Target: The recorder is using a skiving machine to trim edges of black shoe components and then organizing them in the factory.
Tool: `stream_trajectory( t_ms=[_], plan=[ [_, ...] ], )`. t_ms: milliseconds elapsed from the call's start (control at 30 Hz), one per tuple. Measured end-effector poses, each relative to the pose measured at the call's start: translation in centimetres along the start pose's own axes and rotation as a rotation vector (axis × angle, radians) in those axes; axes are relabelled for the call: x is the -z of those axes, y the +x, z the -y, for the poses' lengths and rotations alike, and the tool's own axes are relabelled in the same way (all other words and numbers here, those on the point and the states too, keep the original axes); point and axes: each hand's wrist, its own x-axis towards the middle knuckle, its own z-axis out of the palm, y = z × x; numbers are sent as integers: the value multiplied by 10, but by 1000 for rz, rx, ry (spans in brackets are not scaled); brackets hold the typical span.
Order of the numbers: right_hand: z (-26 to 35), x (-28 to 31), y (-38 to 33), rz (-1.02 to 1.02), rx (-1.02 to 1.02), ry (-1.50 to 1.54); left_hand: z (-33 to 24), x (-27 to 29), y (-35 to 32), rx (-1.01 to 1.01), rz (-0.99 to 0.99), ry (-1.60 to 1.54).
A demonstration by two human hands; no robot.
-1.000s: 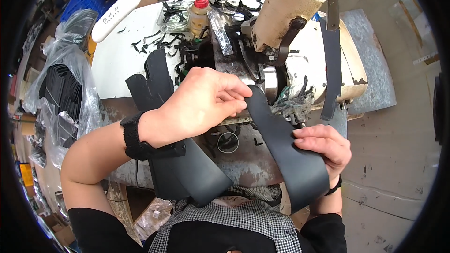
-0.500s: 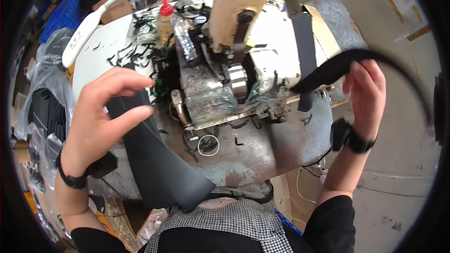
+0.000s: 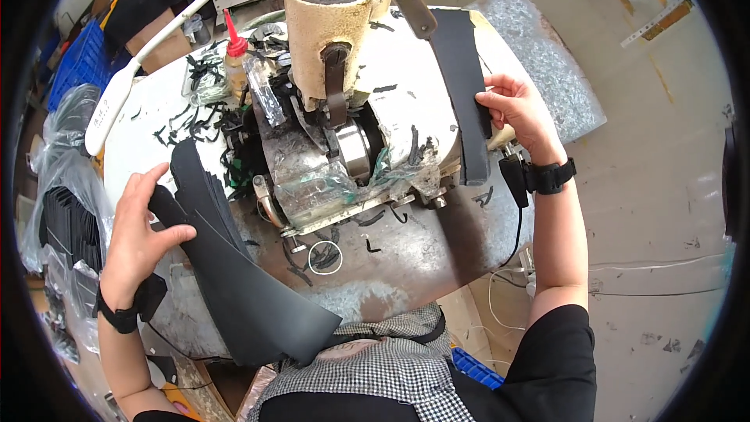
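Red-capped squeeze bottle [image 3: 235, 62] stands upper left of the machine [image 3: 344, 109]. Right hand [image 3: 517, 106] pinches a black strip [image 3: 462, 94], long axis vertical, on the machine's right; left hand [image 3: 139, 228] grips stacked black pieces [image 3: 234, 273].

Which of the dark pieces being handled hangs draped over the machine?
The narrow black strip held by the right hand; it hangs over the machine's right side. The left hand holds a wider stack of dark sheets instead.
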Motion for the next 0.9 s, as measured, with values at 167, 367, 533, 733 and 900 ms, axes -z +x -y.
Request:
stream_trajectory(
  t_ms=[167,367,533,733,900],
  plan=[
    [29,-36,-31,-237,436,-438,1,20,0,-58,81,-87],
    [40,-115,-106,25,878,-562,-62,36,30,-239,461,-624],
    [36,-162,-117,210,1392,-415,-79,6,52,-262,582,-786],
    [29,-140,-122,285,1129,-300,-75,-18,71,-390,590,-767],
    [5,-131,-105,259,836,-128,-81,-26,80,-323,566,-541]
  ],
)
